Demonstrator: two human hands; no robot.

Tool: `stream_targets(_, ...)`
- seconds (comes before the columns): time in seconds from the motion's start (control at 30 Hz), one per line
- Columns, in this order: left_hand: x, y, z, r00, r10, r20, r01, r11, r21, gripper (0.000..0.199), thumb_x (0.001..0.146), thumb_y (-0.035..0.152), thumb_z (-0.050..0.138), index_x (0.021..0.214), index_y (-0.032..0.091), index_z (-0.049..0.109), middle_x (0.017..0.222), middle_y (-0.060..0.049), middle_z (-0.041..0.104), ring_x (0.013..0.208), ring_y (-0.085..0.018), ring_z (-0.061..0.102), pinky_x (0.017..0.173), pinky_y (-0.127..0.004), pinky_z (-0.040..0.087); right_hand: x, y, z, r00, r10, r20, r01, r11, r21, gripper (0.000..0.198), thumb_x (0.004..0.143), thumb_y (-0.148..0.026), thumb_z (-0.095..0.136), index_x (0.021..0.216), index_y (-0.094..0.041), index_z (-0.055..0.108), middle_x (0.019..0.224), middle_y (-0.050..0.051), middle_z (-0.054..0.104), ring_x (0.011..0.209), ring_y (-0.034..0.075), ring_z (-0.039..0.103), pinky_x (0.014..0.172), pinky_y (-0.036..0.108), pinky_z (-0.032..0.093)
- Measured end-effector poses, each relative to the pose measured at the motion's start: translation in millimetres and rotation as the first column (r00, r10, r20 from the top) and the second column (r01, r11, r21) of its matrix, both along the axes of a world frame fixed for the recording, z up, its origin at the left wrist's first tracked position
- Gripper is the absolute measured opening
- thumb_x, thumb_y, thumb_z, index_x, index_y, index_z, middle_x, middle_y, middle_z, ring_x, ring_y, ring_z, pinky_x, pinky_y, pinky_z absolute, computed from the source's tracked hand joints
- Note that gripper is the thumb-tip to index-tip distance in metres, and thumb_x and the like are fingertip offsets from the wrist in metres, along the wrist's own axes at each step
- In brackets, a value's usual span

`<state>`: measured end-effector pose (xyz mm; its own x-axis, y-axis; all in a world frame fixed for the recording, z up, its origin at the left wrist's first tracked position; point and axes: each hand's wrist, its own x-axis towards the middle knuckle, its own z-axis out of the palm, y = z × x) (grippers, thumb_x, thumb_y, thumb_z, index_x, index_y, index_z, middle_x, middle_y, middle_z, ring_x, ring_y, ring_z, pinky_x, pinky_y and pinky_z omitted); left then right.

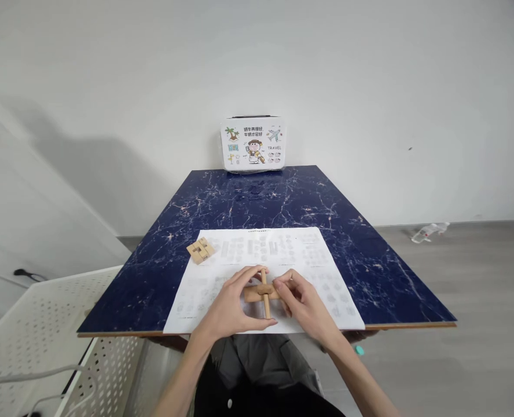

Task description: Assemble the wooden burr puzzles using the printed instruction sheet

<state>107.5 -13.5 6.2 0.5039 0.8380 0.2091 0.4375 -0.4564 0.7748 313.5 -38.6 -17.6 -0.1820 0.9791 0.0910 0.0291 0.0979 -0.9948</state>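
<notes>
Above the front part of a printed paper sheet point(239, 250), I hold a light wooden puzzle point(264, 291) made of a rod crossing a flat piece, with a rounded part at the crossing. My left hand point(231, 304) spans the rod, fingers at its far end and thumb at its near end. With thumb and fingers pinched together, my right hand point(303, 298) grips the right end of the flat piece. A second wooden block puzzle point(200, 251), of interlocked pieces, rests at the sheet's far left corner.
The blue marbled table point(257, 202) stands against a wall. At its far edge is a white box with cartoon prints point(253, 145). A white perforated unit point(31, 313) with a cable point(35, 375) adjoins the left side. On the floor at right lies a clear plastic item point(429, 232).
</notes>
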Motion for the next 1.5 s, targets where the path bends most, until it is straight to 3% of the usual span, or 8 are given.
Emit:
stream_targets(0.23,-2,1,0.9,1.0,0.028,-0.008,-0.028,1.0,0.003,0.088,0.063,0.034,0.093,0.141,0.029,0.054,0.134,-0.005,0.067,0.119,-0.029,0.065,0.106,-0.042,0.052,-7,1,2,1.0,-0.031,0.008,0.03,0.999,0.015,0.04,0.102,-0.06,0.054,0.089,-0.022,0.057,0.061,-0.005,0.051,0.055,0.014,0.046,0.057,0.028,0.037)
stream_targets(0.47,-2,0,-5.5,0.994,0.089,-0.063,-0.085,0.995,0.053,0.094,0.063,0.039,0.094,0.146,0.029,0.051,0.141,-0.009,0.063,0.13,-0.034,0.058,0.113,-0.052,0.046,1,2,9,0.999,0.047,-0.001,-0.047,0.999,-0.011,0.041,0.102,-0.061,0.053,0.089,-0.022,0.054,0.06,-0.006,0.052,0.056,0.015,0.051,0.06,0.028,0.041)
stream_targets(0.9,-4,-3,-0.5,0.999,-0.006,-0.039,0.007,1.0,0.018,0.09,0.069,0.029,0.092,0.148,0.033,0.048,0.142,-0.007,0.06,0.126,-0.028,0.06,0.108,-0.042,0.051,13,-11,14,0.974,0.134,0.184,-0.144,0.989,0.038,0.031,0.108,-0.051,0.046,0.102,-0.023,0.057,0.068,-0.003,0.058,0.063,0.017,0.056,0.062,0.028,0.04)
stream_targets(1.03,-3,-4,-2.9,0.998,0.002,-0.056,0.001,0.998,0.065,0.09,0.072,0.028,0.09,0.15,0.033,0.046,0.144,-0.007,0.058,0.128,-0.028,0.058,0.109,-0.041,0.05,18,-13,13,0.955,0.002,0.298,-0.069,0.974,0.215,0.021,0.108,-0.041,0.048,0.108,-0.024,0.061,0.095,0.005,0.067,0.084,0.021,0.063,0.077,0.034,0.049)
stream_targets(1.1,-2,-4,-4.3,0.999,0.013,-0.049,-0.008,0.995,0.099,0.089,0.073,0.029,0.089,0.151,0.032,0.045,0.144,-0.008,0.058,0.128,-0.028,0.058,0.109,-0.041,0.051,19,-15,13,0.944,-0.096,0.315,-0.021,0.938,0.347,0.017,0.107,-0.036,0.052,0.115,-0.025,0.062,0.111,0.009,0.065,0.098,0.024,0.064,0.088,0.038,0.051)
stream_targets(1.2,-1,-4,-4.5,0.999,0.009,-0.045,-0.003,0.991,0.135,0.085,0.075,0.031,0.088,0.148,0.031,0.046,0.14,-0.009,0.059,0.125,-0.028,0.06,0.107,-0.041,0.051,18,-18,14,0.922,-0.142,0.36,-0.047,0.882,0.469,0.02,0.102,-0.032,0.06,0.122,-0.027,0.062,0.122,0.012,0.06,0.115,0.029,0.06,0.097,0.044,0.052)
stream_targets(1.33,0,-5,-3.5,0.998,0.006,-0.056,0.003,0.987,0.162,0.08,0.076,0.028,0.086,0.146,0.031,0.047,0.138,-0.008,0.059,0.123,-0.028,0.061,0.106,-0.04,0.052,14,-19,13,0.895,-0.144,0.423,-0.104,0.853,0.511,0.021,0.102,-0.027,0.059,0.123,-0.029,0.063,0.126,0.013,0.057,0.12,0.03,0.058,0.096,0.045,0.055)
stream_targets(1.5,-2,-6,-6.3,0.998,0.007,-0.064,0.004,0.986,0.166,0.084,0.076,0.028,0.087,0.149,0.032,0.044,0.139,-0.008,0.059,0.124,-0.028,0.06,0.107,-0.042,0.051,19,-18,13,0.886,-0.089,0.455,-0.156,0.867,0.473,0.031,0.102,-0.028,0.061,0.132,-0.031,0.058,0.131,0.012,0.058,0.124,0.031,0.058,0.099,0.047,0.055)
